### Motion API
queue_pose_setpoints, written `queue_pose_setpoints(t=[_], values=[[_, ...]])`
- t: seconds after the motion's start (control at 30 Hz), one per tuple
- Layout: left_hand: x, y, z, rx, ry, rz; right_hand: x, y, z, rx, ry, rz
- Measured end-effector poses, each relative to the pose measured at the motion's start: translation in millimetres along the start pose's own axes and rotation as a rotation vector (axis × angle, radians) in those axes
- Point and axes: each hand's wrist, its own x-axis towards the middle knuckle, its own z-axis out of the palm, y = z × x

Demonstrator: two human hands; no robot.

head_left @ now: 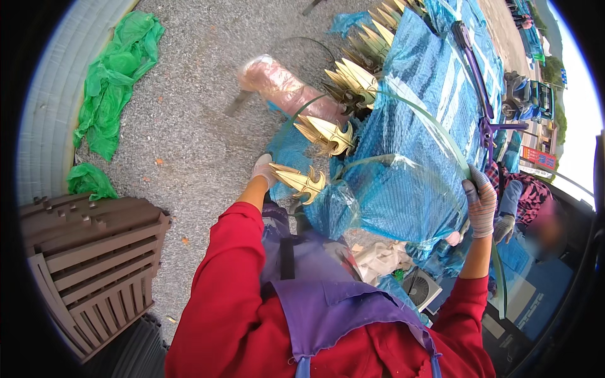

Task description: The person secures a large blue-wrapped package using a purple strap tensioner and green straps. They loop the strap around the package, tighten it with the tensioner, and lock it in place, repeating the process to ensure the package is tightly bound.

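A large bundle wrapped in blue netted plastic (409, 151) lies in front of me, with gold spear-shaped finials (337, 135) sticking out of its left end. A green strap (435, 126) arches over the wrap and hangs down on the right. My right hand (482, 201), in a striped glove, is closed around that strap. Beside the nearest gold finial (305, 183) is my left hand (263, 169) in a pale glove; its fingers are mostly hidden. A roll in clear pinkish plastic (283, 88) lies against the bundle's far left side.
Green plastic sheets (120, 75) lie on the left ground. Brown slatted panels (94, 271) stand at the lower left. A bar with purple fittings (485, 113) rests along the bundle. At right is another person's gloved hand (504, 228). A fan unit (421, 288) sits below the bundle.
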Motion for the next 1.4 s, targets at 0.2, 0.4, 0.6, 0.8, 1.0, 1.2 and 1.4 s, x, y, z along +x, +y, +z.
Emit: queue_pose_setpoints(t=[0.2,0.4,0.6,0.8,1.0,1.2,1.4], values=[[2.8,12.2,7.5,-0.646,-0.281,-0.065,17.5,-22.2,14.5,-0.067,-0.068,-0.153],[-43.9,54.7,21.2,-0.779,-0.466,-0.118,34.2,-6.9,18.5,-0.018,-0.068,-0.093],[-87.5,54.5,95.8,-0.729,-0.546,-0.2,53.6,-8.4,2.6,-0.182,-0.179,-0.097],[-119.1,79.7,150.4,-0.641,-0.532,-0.262,61.3,-2.0,18.2,-0.192,-0.086,-0.228],[-110.7,76.5,147.9,-0.524,-0.418,-0.314,53.5,-13.8,6.2,-0.088,0.072,-0.222],[-103.0,33.8,96.7,-0.435,-0.287,-0.395,52.8,-8.6,10.7,0.04,0.066,-0.177],[-114.3,25.3,41.2,-0.584,-0.214,-0.432,23.5,-4.7,1.8,0.171,-0.092,-0.01]])
